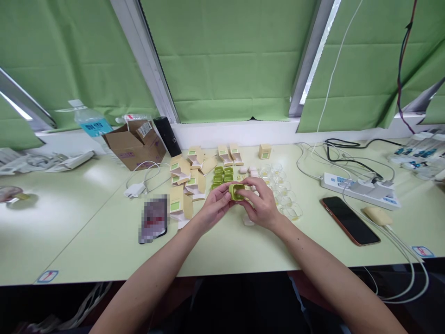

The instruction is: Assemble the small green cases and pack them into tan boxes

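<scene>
L hand (216, 206) grips a green cup (232, 193) b/w thumb & fingers, out over the front part of the table (222, 253). The cup is tipped so its open top faces the person. R hand (264, 204) is right on it, w/ a finger dipped in the cup; can't tell if that hand pinches anything.

Clock is set round this cup. At 11 o'clock the other green cups (218, 178) sit close in rows. At 10 o'clock there's a bunch of sm. paper boxes (181, 169), lots w/ flaps up. Far off at 1 o'clock one box (264, 151) stands shut by itself. So prob. just 1 box is done & most are left, but that's a guess.

Clear cups (285, 201) are at 3 o'clock, part hid by R hand. Pale bits (252, 171) lie at 1 o'clock, near the fingers.

Other stuff: phone (350, 220) & power strip (361, 190) w/ wires at 3–4 o'clock, charger (135, 189) at 9, big brown box (135, 147) at 10. Nothing blocks the held cup, but the cups & bits sit v. close, so an elbow or knuckle could knock them
</scene>
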{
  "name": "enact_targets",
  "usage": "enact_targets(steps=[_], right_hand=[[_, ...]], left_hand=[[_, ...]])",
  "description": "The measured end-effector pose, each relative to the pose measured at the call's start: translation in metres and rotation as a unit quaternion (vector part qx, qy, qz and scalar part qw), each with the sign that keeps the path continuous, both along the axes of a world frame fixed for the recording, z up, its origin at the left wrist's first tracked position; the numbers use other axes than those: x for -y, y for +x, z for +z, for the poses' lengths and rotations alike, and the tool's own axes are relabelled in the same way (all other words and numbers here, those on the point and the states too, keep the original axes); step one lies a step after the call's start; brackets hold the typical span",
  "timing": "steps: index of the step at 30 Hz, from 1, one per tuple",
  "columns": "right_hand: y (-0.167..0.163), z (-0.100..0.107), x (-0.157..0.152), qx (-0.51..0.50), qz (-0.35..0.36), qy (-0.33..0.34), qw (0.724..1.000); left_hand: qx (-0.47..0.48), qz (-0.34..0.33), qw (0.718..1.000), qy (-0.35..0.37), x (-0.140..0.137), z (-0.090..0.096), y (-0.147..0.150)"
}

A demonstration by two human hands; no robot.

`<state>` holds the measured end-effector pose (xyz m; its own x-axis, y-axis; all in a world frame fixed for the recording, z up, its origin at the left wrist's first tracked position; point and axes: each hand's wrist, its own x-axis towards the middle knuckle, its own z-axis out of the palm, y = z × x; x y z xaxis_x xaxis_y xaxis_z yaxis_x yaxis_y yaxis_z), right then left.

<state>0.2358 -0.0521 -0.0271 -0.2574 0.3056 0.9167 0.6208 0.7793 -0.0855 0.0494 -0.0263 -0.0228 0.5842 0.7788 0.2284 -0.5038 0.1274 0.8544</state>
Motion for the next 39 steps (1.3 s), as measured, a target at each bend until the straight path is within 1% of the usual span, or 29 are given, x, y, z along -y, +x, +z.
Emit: enact_targets(steps=[6, 14, 18, 22, 25, 27, 29, 32, 34, 36, 39], right_hand=[[-0.001, 0.001, 0.0, -0.005, 0.001, 0.007, 1.0], [0.0, -0.001, 0.0, -0.014, 0.002, -0.019, 1.0], [0.0, -0.002, -0.001, -0.02, 0.012, -0.026, 0.999], [0.002, 0.002, 0.001, -0.032, 0.031, -0.031, 0.999], [0.01, 0.008, 0.001, -0.045, 0.008, -0.048, 0.998], [0.018, 0.013, 0.001, -0.028, -0.023, -0.09, 0.995], [0.027, 0.02, 0.001, 0.024, -0.057, -0.178, 0.982], [0.034, 0.032, 0.003, 0.119, -0.083, -0.321, 0.936], [0.035, 0.038, 0.007, 0.179, -0.07, -0.384, 0.903], [0.032, 0.04, 0.011, 0.222, -0.05, -0.411, 0.883], [0.027, 0.037, 0.015, 0.256, -0.04, -0.405, 0.877]], left_hand=[[0.003, -0.006, 1.0, -0.001, 0.0, 0.0, 0.0], [-0.005, 0.007, 1.0, -0.017, 0.001, -0.001, -0.002], [-0.011, 0.011, 1.0, -0.006, 0.002, 0.0, -0.001], [-0.007, 0.049, 0.999, 0.001, -0.001, -0.001, -0.001], [0.014, 0.103, 0.995, 0.001, -0.009, -0.003, -0.003], [0.029, 0.142, 0.989, -0.002, -0.013, -0.005, -0.004], [0.038, 0.173, 0.984, -0.002, -0.017, -0.006, -0.005], [0.041, 0.2, 0.979, 0.003, -0.019, -0.008, -0.006], [0.042, 0.208, 0.977, 0.01, -0.018, -0.009, -0.005], [0.044, 0.21, 0.977, 0.014, -0.017, -0.009, -0.005], [0.044, 0.209, 0.977, 0.009, -0.016, -0.007, -0.004]])
